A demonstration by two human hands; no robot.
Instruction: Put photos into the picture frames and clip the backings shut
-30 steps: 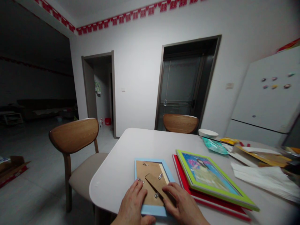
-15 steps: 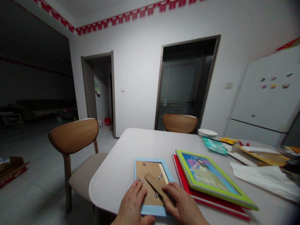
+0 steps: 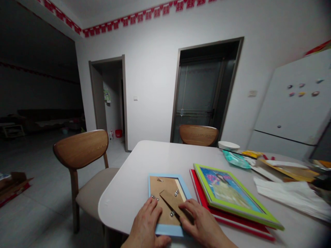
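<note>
A light-blue picture frame (image 3: 169,230) lies face down on the table, its brown backing board (image 3: 165,217) upward. Small metal clips sit on the board, and a brown easel stand (image 3: 169,199) runs slantwise across it. Over the frame's left side lies my left hand (image 3: 146,222), fingertips on the board and thumb by the near edge, closed on the frame. My right hand (image 3: 198,220) is closed about the lower part of the stand, thumb on its left and fingers on its right. The stand's lower end is hidden under this hand.
Right of the blue frame, a green frame (image 3: 238,194) with a picture lies on a red one (image 3: 219,217). Farther right are white paper (image 3: 292,198), a teal packet (image 3: 236,159) and a white bowl (image 3: 229,146). A wooden chair (image 3: 81,150) stands left of the table.
Both hands keep almost the same place on the blue frame. The view has shifted very slightly; nothing else has visibly moved.
</note>
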